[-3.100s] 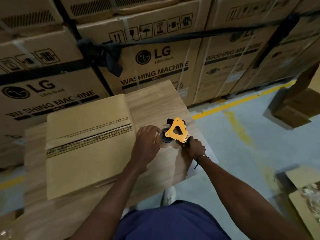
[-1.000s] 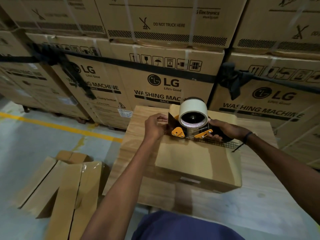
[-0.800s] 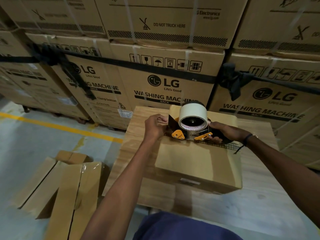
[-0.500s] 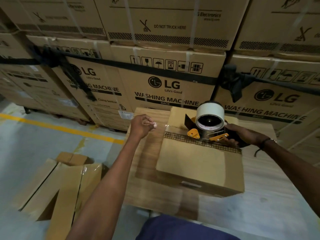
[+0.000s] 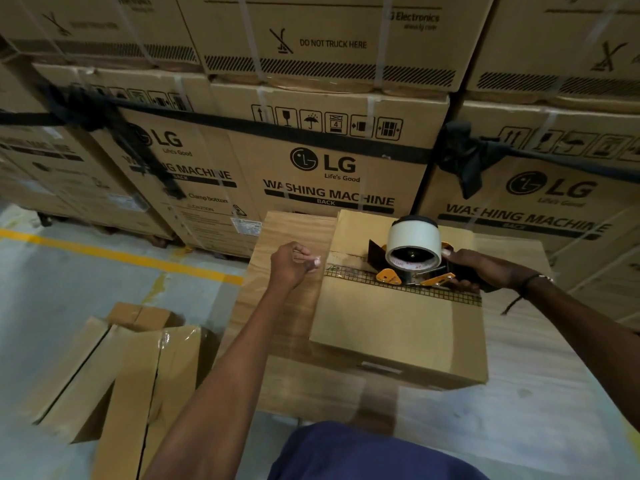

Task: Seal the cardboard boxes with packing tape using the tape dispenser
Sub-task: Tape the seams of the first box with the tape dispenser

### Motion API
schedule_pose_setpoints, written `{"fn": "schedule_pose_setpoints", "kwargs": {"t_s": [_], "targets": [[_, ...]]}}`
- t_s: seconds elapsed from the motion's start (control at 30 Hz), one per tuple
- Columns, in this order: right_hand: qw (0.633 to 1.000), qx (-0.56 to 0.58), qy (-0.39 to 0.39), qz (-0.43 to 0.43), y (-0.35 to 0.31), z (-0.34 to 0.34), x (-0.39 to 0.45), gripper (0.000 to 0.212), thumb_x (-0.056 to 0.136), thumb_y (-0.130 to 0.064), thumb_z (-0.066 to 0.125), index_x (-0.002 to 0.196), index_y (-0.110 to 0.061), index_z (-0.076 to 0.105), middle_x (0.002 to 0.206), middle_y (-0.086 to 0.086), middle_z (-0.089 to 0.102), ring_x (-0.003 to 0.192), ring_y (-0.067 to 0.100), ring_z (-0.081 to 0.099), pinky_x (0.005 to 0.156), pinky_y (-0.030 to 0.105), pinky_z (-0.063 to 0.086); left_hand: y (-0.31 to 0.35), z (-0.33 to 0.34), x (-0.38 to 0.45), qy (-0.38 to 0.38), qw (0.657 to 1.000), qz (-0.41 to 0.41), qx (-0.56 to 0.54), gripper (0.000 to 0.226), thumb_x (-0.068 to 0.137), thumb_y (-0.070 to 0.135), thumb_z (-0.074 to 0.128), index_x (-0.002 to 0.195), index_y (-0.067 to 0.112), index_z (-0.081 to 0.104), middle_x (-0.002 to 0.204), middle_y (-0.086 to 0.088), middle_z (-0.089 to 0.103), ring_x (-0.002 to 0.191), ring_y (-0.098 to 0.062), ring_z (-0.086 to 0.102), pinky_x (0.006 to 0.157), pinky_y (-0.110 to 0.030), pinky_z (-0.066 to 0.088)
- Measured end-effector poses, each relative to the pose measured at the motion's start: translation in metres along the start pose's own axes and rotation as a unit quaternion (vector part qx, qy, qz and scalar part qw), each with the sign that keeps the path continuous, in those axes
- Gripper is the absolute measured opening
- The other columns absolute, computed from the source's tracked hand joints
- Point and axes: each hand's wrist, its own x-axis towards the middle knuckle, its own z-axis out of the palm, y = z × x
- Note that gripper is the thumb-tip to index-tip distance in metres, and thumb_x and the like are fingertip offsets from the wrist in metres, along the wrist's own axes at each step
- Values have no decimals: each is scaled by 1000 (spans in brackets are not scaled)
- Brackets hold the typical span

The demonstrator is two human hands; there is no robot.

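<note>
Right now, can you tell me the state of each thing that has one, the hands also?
cardboard box: flaps closed, lying on the wooden table, printed tape along its top seam.
tape dispenser: resting on the box top, roll loaded.
right hand: grips the dispenser handle.
left hand: lifted beside the box, fingertips pinched together; whether it holds tape I cannot tell.

Strapped washing-machine cartons, yellow floor line.

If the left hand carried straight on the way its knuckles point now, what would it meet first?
Most likely the near left edge of the small brown cardboard box, where the printed tape strip begins. The left hand sits just left of it, its fingers pinched together; its height above the wooden tabletop is unclear.
</note>
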Motion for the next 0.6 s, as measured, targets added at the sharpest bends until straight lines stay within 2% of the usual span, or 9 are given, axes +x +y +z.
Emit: {"fn": "schedule_pose_setpoints", "kwargs": {"t_s": [0.13, 0.2, 0.27, 0.4, 0.5, 0.57, 0.6], "targets": [[1000, 17, 1, 5, 12, 0, 6, 75, 90, -75, 41, 81, -2, 53, 63, 5, 40, 52, 17, 28, 48, 23, 29, -20, 16, 0, 32, 999, 4, 38, 31, 74, 14, 92, 93, 4, 69, 94, -4, 72, 90, -22, 72, 73, -40, 64], [1000, 21, -1, 10, 16, -3, 7, 77, 89, -77, 41, 82, -1, 53, 64, 6, 38, 53, 19, 26, 48, 26, 26, -22, 17, -4, 68, 993, 23, 92, 40, 72, 27, 94, 95, 7, 69, 97, -1, 70, 92, -18, 66, 81, -31, 55], [1000, 24, -4, 12, 17, -3, 8, 77, 89, -77, 42, 82, -2, 53, 64, 6, 38, 54, 20, 26, 48, 26, 27, -21, 15, -10, 107, 984, 52, 135, 46, 71, 35, 94, 99, 11, 67, 101, -1, 67, 93, -16, 60, 77, -30, 47], [1000, 23, 1, 6, 11, 0, 6, 73, 88, -76, 41, 77, -5, 54, 62, 3, 42, 52, 15, 29, 47, 22, 29, -11, 19, -20, 136, 974, 106, 145, 32, 74, 24, 91, 91, 19, 64, 92, 4, 68, 84, -16, 63, 68, -32, 49], [1000, 18, 9, 17, 10, 2, 3, 76, 86, -79, 40, 79, -5, 52, 63, 3, 39, 52, 14, 29, 47, 22, 28, -29, 24, -26, 121, 982, 12, 147, 31, 72, 12, 90, 85, 15, 63, 86, 4, 66, 81, -16, 63, 63, -28, 43], [999, 24, 13, 20, 9, 3, 2, 76, 84, -80, 43, 81, -4, 51, 63, 3, 39, 51, 12, 29, 47, 20, 29, -48, 22, -31, 132, 982, -44, 128, 27, 71, 4, 87, 82, 15, 64, 82, 3, 66, 83, -22, 68, 68, -30, 50], [999, 26, 17, 23, 8, 4, 1, 78, 82, -81, 46, 82, -4, 51, 63, 3, 40, 51, 12, 30, 47, 20, 30, -55, 21, -34, 148, 981, -41, 121, 24, 74, -2, 80, 81, 15, 65, 80, 2, 66, 83, -25, 70, 72, -32, 54]]}}
